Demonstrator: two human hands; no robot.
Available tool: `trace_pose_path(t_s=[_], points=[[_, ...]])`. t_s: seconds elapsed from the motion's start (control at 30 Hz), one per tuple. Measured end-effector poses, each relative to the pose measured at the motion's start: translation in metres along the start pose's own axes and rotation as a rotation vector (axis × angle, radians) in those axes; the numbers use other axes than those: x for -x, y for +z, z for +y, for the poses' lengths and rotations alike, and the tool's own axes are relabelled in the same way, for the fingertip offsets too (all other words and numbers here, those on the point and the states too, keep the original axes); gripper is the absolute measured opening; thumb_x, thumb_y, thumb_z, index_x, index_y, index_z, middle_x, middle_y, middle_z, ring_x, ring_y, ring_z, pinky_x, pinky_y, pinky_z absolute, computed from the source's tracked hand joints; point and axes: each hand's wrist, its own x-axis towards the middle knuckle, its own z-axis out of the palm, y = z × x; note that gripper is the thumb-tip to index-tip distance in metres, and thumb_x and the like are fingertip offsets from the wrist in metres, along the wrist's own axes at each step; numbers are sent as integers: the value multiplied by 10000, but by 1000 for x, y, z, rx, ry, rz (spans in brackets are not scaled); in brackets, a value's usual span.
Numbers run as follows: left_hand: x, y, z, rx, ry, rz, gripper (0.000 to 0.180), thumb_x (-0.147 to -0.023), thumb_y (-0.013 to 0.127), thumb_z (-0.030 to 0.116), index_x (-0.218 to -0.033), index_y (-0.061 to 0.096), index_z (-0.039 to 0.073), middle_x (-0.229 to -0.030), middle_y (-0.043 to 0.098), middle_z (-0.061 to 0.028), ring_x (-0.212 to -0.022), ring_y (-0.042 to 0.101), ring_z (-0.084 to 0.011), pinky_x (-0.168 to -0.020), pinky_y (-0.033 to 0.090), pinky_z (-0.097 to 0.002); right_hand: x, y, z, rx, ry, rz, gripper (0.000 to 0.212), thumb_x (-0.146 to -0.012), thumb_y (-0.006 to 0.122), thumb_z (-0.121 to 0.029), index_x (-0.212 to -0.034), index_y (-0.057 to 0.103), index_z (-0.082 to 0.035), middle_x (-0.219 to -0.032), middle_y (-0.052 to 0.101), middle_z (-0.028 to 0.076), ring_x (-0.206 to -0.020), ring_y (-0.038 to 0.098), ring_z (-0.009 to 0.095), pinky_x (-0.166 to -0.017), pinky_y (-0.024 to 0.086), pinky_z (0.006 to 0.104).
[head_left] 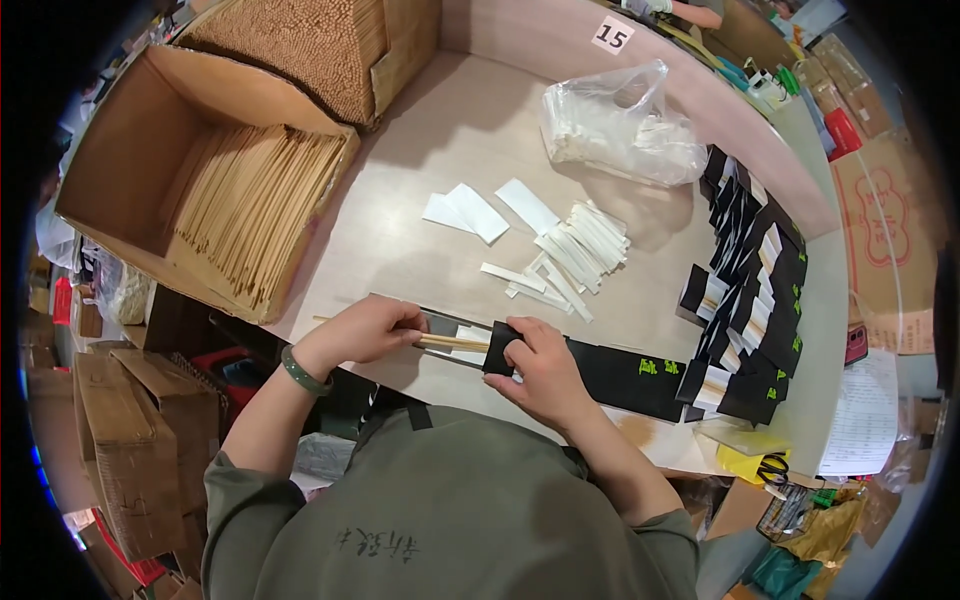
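My left hand (375,330) pinches a pair of wooden chopsticks (450,342) lying across a thin metal-edged frame near the table's front edge. The chopsticks point to the right, into the mouth of a black paper sleeve (500,346). Around that sleeve's open end my right hand (540,370) is closed, thumb toward me and fingers on the far side. Something white shows beside the chopsticks at the mouth. Right of this hand lies a long black sleeve stretch (625,378) with green print; whether it is the same piece I cannot tell.
At left stand a cardboard box of chopsticks (250,200) and another full box (290,50). White paper pieces (465,212) and slim white packets (585,245) lie mid-table. A plastic bag (620,125) sits behind. Filled black sleeves (745,280) pile against the right-hand wall (822,270).
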Motion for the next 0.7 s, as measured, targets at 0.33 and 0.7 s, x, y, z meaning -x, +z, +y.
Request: trace_pose_path(t_s=[0.33,0.7], points=[[-37,55,35,-99,150,133,157,-829,716,111,-954,652,41,-881,671,-109,-861,652,-309,-788,516,-391,-3,8,1,9,-22,32,339,-712,836,-208,-802,547,-57,-1275,561,195,-1208,506,395,-985,432,459],[-25,79,34,-57,-84,709,550,-791,720,73,-1280,482,-8,-1259,477,-228,-1138,517,-407,-955,469,-428,-3,8,3,80,33,41,300,-729,797,-143,-866,548,-46,-1307,522,224,-1216,488,412,-1014,417,470]])
